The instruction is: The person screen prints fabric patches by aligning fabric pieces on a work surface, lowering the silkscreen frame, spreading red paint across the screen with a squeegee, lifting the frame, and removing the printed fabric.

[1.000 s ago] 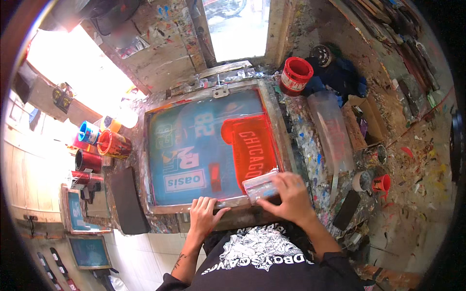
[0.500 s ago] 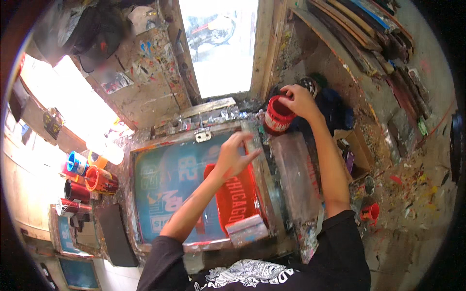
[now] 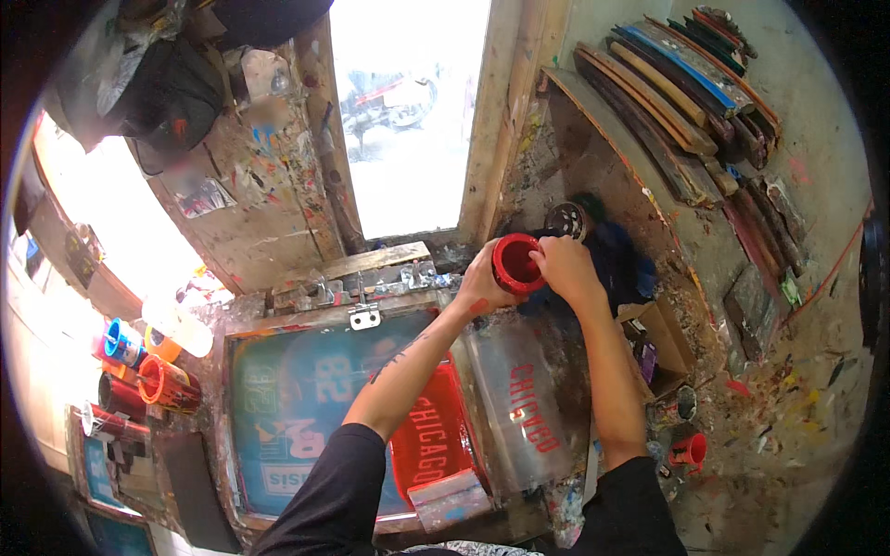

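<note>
A red ink tub [image 3: 515, 258] with red-smeared walls stands beyond the screen frame, its mouth facing up. My left hand [image 3: 487, 281] is wrapped round its near left side. Over the right rim, the fingers of my right hand [image 3: 567, 269] are pinched together at the tub's mouth; what they grip is too small to make out. Under my left forearm lies a screen-printing frame [image 3: 320, 371] with blue-green mesh and red ink spread on its right part. A squeegee [image 3: 451, 499] rests on its near right corner. To the right is a grey board [image 3: 505, 408] bearing red printed lettering.
Several ink tubs, including an orange-red one [image 3: 170, 385], stand at the left beside a dark flat panel [image 3: 199, 491]. At the right are an open cardboard box [image 3: 672, 347] and a small red cup [image 3: 688, 450]. Stacked boards [image 3: 667, 120] lean at the upper right.
My left hand has moved from above the screen to the tub and closed round it. The right hand's fingers have shifted to a pinch at the rim. The printed board shows more fully.
</note>
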`<action>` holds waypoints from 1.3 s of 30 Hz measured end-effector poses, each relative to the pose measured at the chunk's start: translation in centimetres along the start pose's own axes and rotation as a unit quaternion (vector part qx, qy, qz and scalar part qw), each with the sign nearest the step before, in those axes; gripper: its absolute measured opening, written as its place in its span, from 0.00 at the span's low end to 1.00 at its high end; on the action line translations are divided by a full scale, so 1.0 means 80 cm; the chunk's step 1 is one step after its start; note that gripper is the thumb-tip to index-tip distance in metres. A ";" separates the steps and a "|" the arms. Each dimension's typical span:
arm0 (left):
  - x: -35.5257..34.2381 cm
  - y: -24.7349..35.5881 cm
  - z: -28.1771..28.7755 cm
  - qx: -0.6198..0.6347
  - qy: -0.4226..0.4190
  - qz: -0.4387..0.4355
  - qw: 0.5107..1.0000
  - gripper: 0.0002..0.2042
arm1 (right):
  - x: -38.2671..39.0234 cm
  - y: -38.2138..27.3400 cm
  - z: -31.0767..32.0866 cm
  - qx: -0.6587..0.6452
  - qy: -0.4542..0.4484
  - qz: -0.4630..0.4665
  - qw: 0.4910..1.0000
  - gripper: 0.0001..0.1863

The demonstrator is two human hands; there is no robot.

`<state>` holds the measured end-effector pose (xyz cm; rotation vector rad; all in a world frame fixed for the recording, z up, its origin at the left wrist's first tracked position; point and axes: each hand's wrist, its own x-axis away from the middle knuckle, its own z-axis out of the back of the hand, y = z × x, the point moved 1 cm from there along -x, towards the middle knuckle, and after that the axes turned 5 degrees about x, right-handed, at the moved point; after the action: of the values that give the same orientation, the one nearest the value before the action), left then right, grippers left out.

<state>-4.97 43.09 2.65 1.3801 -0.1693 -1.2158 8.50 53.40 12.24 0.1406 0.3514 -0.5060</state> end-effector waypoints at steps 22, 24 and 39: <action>0.274 0.147 0.212 -0.287 0.057 -0.130 0.947 0.52 | 0.232 -0.252 0.041 -0.533 0.052 -0.065 0.842 0.10; 0.281 0.146 0.212 -0.300 0.058 -0.130 0.943 0.51 | 0.240 -0.261 0.038 -0.568 0.022 -0.109 0.816 0.10; 0.283 0.137 0.223 -0.451 0.076 -0.022 0.889 0.52 | 0.231 -0.226 -0.026 -0.774 -0.009 -0.284 0.566 0.10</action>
<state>-1.83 12.44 4.14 0.6424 0.4949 -1.0033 13.99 29.85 2.81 -1.7915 0.7225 -0.6643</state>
